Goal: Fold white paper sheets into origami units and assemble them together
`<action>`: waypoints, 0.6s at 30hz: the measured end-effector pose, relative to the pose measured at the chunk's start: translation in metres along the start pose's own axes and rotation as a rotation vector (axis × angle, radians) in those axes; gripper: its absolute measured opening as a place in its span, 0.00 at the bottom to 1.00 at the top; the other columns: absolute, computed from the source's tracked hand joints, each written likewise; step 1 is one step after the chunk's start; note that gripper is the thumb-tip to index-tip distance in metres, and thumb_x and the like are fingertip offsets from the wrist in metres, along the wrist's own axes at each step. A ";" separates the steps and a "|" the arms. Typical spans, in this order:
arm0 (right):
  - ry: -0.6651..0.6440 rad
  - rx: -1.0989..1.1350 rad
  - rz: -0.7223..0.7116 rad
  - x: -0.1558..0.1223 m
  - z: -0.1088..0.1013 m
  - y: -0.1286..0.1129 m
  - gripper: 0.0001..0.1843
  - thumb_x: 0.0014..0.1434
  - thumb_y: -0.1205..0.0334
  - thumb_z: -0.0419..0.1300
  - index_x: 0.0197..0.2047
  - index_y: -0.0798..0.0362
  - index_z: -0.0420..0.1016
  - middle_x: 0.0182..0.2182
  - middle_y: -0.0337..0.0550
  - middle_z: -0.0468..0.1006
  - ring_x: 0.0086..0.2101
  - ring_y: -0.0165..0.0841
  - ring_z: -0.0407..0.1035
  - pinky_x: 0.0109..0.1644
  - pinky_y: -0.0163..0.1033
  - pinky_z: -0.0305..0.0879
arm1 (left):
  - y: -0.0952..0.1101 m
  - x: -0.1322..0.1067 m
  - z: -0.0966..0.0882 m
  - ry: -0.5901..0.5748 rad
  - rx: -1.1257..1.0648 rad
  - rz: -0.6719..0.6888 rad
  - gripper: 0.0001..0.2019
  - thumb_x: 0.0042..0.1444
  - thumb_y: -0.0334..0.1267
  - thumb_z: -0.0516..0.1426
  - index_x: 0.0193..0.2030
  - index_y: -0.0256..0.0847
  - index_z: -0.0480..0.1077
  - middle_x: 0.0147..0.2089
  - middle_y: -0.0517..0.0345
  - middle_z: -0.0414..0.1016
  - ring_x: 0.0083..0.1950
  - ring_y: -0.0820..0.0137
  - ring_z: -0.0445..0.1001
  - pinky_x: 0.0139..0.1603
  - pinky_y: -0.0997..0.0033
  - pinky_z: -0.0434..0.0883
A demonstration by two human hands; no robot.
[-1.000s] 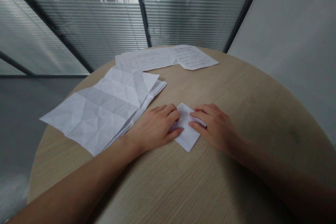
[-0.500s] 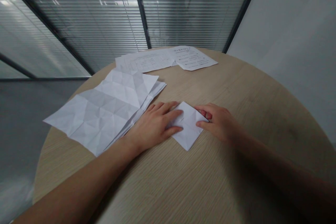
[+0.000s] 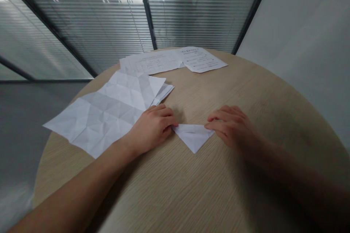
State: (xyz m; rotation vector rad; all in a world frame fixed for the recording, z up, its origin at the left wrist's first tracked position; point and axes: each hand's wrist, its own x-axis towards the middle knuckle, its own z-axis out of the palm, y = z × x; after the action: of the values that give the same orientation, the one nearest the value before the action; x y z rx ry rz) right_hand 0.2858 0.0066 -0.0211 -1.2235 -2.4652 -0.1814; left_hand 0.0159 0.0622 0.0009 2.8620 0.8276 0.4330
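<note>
A small white paper folded into a triangle (image 3: 193, 137) lies on the round wooden table (image 3: 207, 189), its point toward me. My left hand (image 3: 153, 126) has its fingers curled and pinches the triangle's left corner. My right hand (image 3: 232, 125) presses its fingertips together on the right corner. Both hands rest on the tabletop at the paper's top edge.
A stack of creased white sheets (image 3: 109, 111) lies to the left, touching my left hand. Printed sheets (image 3: 175, 61) lie at the far edge of the table. Glass walls with blinds (image 3: 109, 18) stand behind, and a white wall (image 3: 306, 36) is to the right.
The small paper was a flat diamond under both hands. Its far half has been folded down toward me, so it is a triangle, and my hands have moved out to its two corners.
</note>
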 end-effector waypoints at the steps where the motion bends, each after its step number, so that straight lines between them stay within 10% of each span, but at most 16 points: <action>1: -0.009 -0.032 -0.042 -0.001 -0.001 -0.002 0.14 0.60 0.75 0.59 0.37 0.49 0.82 0.38 0.43 0.82 0.39 0.40 0.71 0.43 0.46 0.61 | 0.001 0.000 -0.001 -0.009 0.033 0.007 0.13 0.54 0.24 0.52 0.34 0.39 0.77 0.36 0.54 0.76 0.39 0.65 0.71 0.42 0.64 0.68; 8: -0.129 0.036 0.112 0.004 -0.006 -0.027 0.04 0.59 0.65 0.64 0.35 0.56 0.79 0.37 0.50 0.81 0.41 0.42 0.73 0.46 0.46 0.67 | 0.031 0.005 0.003 -0.056 0.195 -0.004 0.18 0.63 0.50 0.54 0.33 0.38 0.75 0.35 0.51 0.75 0.37 0.61 0.70 0.40 0.58 0.69; 18: -0.242 0.325 0.456 0.017 0.000 -0.030 0.29 0.47 0.59 0.73 0.53 0.51 0.76 0.43 0.47 0.81 0.41 0.42 0.76 0.45 0.45 0.69 | 0.038 0.008 0.006 -0.158 0.162 -0.134 0.30 0.53 0.66 0.59 0.44 0.38 0.72 0.45 0.47 0.74 0.47 0.53 0.72 0.48 0.50 0.71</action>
State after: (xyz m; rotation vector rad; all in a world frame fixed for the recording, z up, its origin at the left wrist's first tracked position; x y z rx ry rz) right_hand 0.2532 0.0007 -0.0130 -1.6831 -2.2045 0.4953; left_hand 0.0434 0.0338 0.0046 2.9127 1.0605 0.1274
